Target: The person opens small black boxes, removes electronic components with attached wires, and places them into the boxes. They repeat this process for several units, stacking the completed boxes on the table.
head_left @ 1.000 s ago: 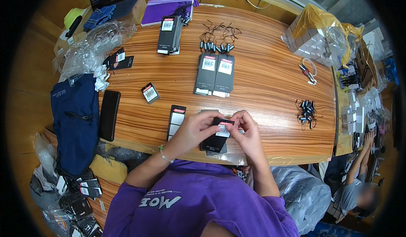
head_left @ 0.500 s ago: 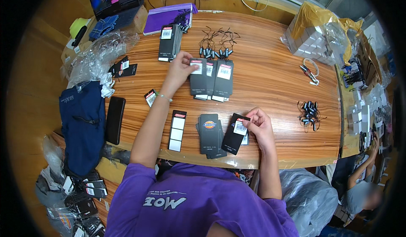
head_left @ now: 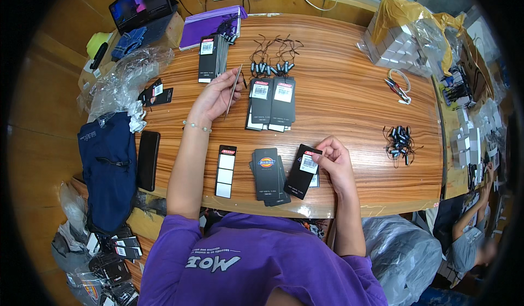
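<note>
My left hand is closed on a hang tag, raised above the table and turned edge-on. Right of it lie overlapping grey hang tags with white barcode stickers, their black cords fanned out behind them. My right hand pinches the upper corner of a black hang tag that carries a white barcode sticker. This tag is tilted and partly covers another sticker beneath. Just left of it is a small pile of grey tags with a coloured logo. Farther left lies a dark card with three white blank labels.
A tall stack of tags stands at the back left, beside a purple bag. Corded pieces and red-handled snips lie to the right, with white boxes behind. A black phone lies left.
My left hand has lifted the tag off the left side of the grey tags, drawn it left and turned it edge-on. My right hand keeps its hold, almost still.
</note>
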Action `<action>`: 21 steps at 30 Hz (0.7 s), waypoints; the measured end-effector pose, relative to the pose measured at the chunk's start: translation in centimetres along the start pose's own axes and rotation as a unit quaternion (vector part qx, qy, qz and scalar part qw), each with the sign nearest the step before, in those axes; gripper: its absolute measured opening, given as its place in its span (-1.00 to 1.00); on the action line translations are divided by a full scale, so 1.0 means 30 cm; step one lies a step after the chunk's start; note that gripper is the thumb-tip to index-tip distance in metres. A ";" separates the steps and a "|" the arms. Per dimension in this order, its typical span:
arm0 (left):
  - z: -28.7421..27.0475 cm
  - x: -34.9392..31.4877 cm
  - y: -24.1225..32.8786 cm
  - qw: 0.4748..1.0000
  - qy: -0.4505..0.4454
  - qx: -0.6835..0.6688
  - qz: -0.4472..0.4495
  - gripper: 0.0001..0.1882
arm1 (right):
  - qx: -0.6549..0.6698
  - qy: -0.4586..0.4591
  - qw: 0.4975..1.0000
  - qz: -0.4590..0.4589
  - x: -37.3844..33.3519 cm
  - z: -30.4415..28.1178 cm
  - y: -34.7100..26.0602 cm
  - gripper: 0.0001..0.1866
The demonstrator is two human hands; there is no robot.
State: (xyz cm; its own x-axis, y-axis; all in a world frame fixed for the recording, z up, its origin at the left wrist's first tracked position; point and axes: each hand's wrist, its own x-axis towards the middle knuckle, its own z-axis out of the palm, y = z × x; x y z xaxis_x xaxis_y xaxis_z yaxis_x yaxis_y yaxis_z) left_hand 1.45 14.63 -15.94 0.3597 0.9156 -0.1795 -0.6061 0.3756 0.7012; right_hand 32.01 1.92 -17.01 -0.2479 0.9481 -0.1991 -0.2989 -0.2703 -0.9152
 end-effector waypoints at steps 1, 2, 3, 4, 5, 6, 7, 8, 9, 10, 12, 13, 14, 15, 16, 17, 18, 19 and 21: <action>-0.012 0.003 -0.003 0.999 -0.007 -0.033 -0.012 -0.74 | 0.000 0.000 1.000 -0.002 0.000 0.002 -0.001 -0.83; -0.008 0.005 -0.002 0.997 -0.015 -0.067 -0.024 -0.75 | 0.000 0.000 1.000 -0.005 -0.001 0.004 -0.003 -0.83; -0.006 0.007 -0.002 0.994 -0.023 -0.100 -0.037 -0.77 | 0.001 0.001 1.000 -0.008 -0.001 0.004 -0.004 -0.83; -0.004 0.009 -0.003 0.992 -0.027 -0.113 -0.041 -0.76 | 0.002 0.000 1.000 -0.008 -0.001 0.000 -0.001 -0.83; -0.004 0.009 -0.004 0.990 -0.033 -0.126 -0.044 -0.75 | 0.003 0.000 1.000 -0.010 -0.001 -0.003 0.005 -0.83; -0.003 0.009 -0.005 0.988 -0.039 -0.139 -0.048 -0.74 | 0.004 -0.001 1.000 -0.011 -0.001 -0.005 0.008 -0.84; -0.001 0.010 -0.007 0.993 -0.030 -0.110 -0.032 -0.73 | 0.004 0.001 1.000 -0.009 -0.004 -0.004 0.006 -0.84; 0.007 0.010 -0.007 0.996 -0.019 -0.080 -0.014 -0.72 | 0.005 0.001 1.000 -0.005 -0.003 -0.001 0.002 -0.84; 0.016 0.010 -0.009 0.999 -0.008 -0.051 0.003 -0.71 | 0.006 0.001 1.000 -0.002 -0.003 0.001 0.001 -0.84; 0.028 0.014 -0.017 1.000 0.018 -0.003 0.025 -0.69 | 0.009 -0.001 1.000 -0.002 -0.004 0.003 0.001 -0.84; 0.090 0.023 -0.015 0.991 0.067 0.092 0.075 -0.65 | 0.009 -0.007 1.000 -0.007 -0.003 0.007 -0.008 -0.83; 0.064 0.038 -0.023 0.989 0.048 0.109 0.087 -0.64 | 0.012 -0.005 1.000 -0.005 -0.003 0.008 -0.006 -0.83; 0.079 0.047 -0.022 0.984 0.063 0.141 0.090 -0.64 | 0.012 -0.003 1.000 -0.005 -0.002 0.004 -0.003 -0.83; 0.097 0.057 -0.029 0.977 0.079 0.173 0.094 -0.64 | 0.011 -0.001 1.000 -0.005 -0.001 0.001 0.000 -0.83; 0.113 0.065 -0.033 0.969 0.096 0.205 0.098 -0.64 | 0.007 0.003 1.000 -0.002 -0.002 -0.002 0.001 -0.83; 0.106 0.075 -0.040 0.959 0.102 0.245 0.099 -0.65 | 0.001 0.005 1.000 0.001 -0.002 -0.005 0.000 -0.82; 0.102 0.076 -0.048 0.929 0.092 0.336 0.122 -0.65 | -0.005 0.006 1.000 0.005 -0.002 -0.007 -0.001 -0.82; 0.090 0.080 -0.061 0.900 0.086 0.407 0.134 -0.65 | 0.005 0.002 1.000 0.000 0.000 -0.005 -0.002 -0.82; 0.104 0.073 -0.080 0.809 0.089 0.557 0.166 -0.62 | 0.020 0.005 1.000 -0.003 0.003 -0.011 0.008 -0.81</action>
State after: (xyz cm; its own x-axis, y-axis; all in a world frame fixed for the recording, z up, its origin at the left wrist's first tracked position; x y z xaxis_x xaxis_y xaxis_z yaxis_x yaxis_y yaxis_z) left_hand 5.89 15.30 -15.87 0.1396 0.9830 0.1194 0.4021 -0.1664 0.9004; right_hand 32.21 2.00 -17.36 -0.2364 0.9515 -0.1970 -0.3375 -0.2705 -0.9016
